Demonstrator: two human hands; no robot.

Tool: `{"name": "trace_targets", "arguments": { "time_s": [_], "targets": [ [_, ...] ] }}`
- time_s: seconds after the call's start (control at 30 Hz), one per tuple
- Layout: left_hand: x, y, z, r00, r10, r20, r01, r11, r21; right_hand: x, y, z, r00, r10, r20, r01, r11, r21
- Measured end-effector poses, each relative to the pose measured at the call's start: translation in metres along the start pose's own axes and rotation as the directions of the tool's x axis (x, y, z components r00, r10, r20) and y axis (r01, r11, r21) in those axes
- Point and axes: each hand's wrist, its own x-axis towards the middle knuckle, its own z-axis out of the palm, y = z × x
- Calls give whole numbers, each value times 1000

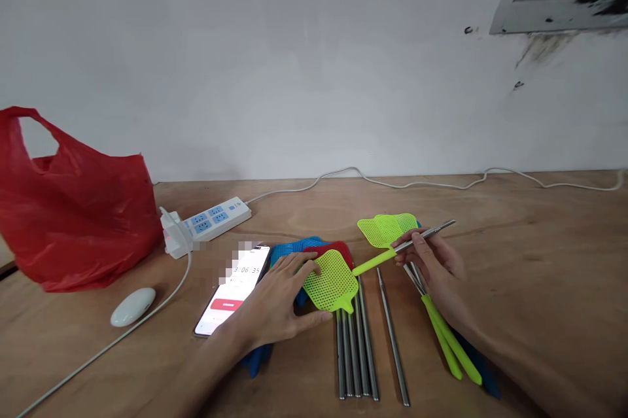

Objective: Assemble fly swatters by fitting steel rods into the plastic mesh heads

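My right hand (pixel 436 261) pinches a telescopic fly swatter handle, its metal rod (pixel 432 231) pointing up to the right and its yellow-green grip (pixel 373 262) pointing left. My left hand (pixel 282 300) rests with fingers apart on a yellow-green mesh swatter head (pixel 331 282); the thumb stands off near its lower edge. Beneath lie a red swatter head (pixel 338 249) and blue swatter heads (pixel 294 246), partly covered. Below the right hand are more yellow-green grips (pixel 451 339) with thin rods. More yellow-green heads (pixel 385 228) lie behind it.
Several metal tubes (pixel 356 359) lie side by side at the front, with one separate tube (pixel 392 339) to their right. Left are a lit phone (pixel 233 294), a white mouse (pixel 133 307), a power strip (pixel 220 218) and a red plastic bag (pixel 83 222). A white cable (pixel 417 184) runs along the wall.
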Motion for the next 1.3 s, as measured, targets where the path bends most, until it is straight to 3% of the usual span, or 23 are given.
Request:
{"name": "trace_targets", "arguments": {
  "time_s": [0.17,0.33,0.47,0.57,0.83,1.3],
  "targets": [
    [0,1,-1,1000,-7,-17,7,1000,-10,1,-4,1,998,65,-23,-62,993,95],
    [1,5,-4,1000,-20,-23,19,999,-32,-1,-6,2,975,208,78,-202,977,-71],
    [1,5,-4,999,-19,-46,18,1000,-22,-5,-3,3,962,185,199,-119,946,-302],
    [1,4,-2,999,-21,-49,21,1000,1,-7,-3,2,969,131,210,-51,935,-350],
    [0,2,0,999,-37,-14,37,999,5,-6,-10,-1,998,45,48,-30,959,-282],
    [1,3,-1,997,-35,-63,34,999,-6,-9,-12,5,996,56,66,-51,996,-76]
  ]
}}
